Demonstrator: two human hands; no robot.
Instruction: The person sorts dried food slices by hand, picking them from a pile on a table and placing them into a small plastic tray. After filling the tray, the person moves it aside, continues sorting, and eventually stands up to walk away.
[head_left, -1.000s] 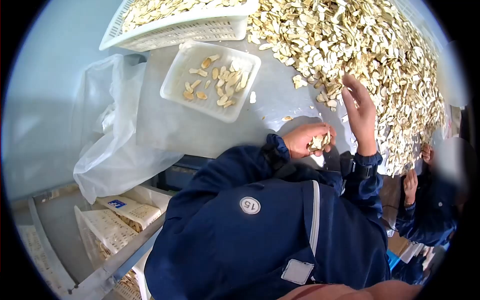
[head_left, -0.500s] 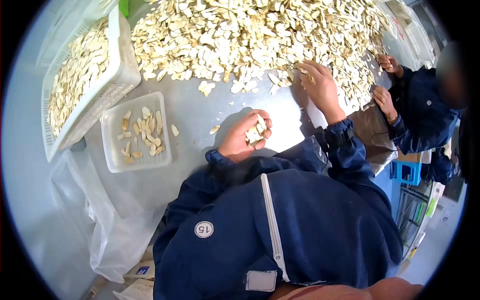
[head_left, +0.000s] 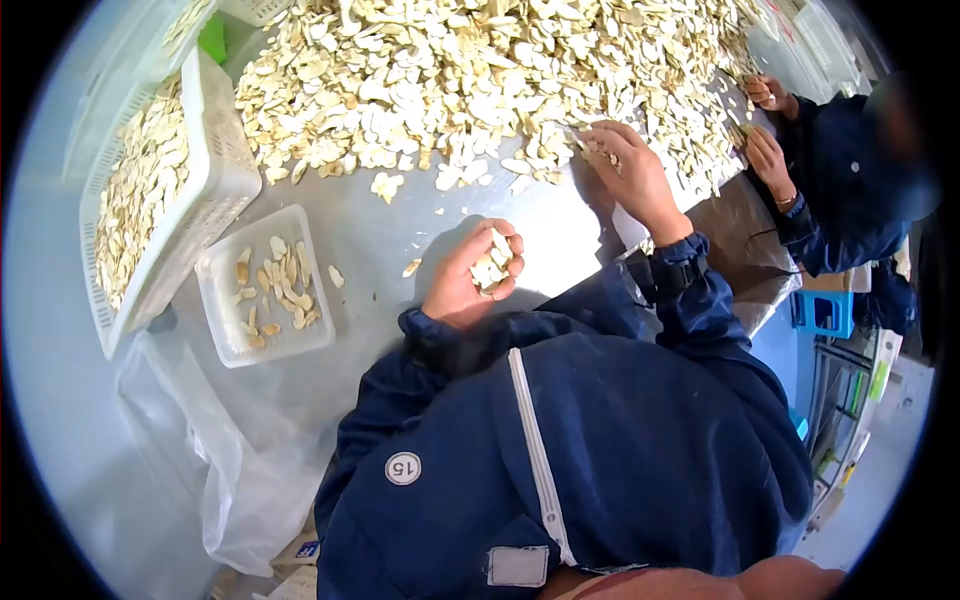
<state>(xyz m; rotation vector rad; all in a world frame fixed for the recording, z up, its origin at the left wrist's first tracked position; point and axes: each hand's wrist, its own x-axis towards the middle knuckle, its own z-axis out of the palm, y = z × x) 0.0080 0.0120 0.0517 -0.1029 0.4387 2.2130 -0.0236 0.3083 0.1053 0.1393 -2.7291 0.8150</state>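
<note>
A wide heap of pale, thin dried slices (head_left: 450,85) covers the far part of the metal table (head_left: 385,235). My left hand (head_left: 468,275) is cupped, palm up, around several of these slices (head_left: 491,262) near my body. Over the near edge of the heap, my right hand (head_left: 640,182) bends its fingers around a few slices (head_left: 600,152), partly hidden by the fingers. A shallow clear plastic tub (head_left: 222,318) to the left holds several browner slices. One loose slice (head_left: 336,276) lies just beside that tub.
At the far left a white perforated basket (head_left: 225,150) full of slices stands tilted. Crumpled clear plastic (head_left: 245,490) hangs at the near left. On the right, a co-worker's hands (head_left: 768,160) handle slices beside a brown bag (head_left: 740,245). A blue stool (head_left: 826,312) stands beyond.
The view has shifted slightly, so the basket and tub appear lower and further left. My left hand still cups its slices; my right hand stays at the heap's edge, fingers slightly more drawn in.
</note>
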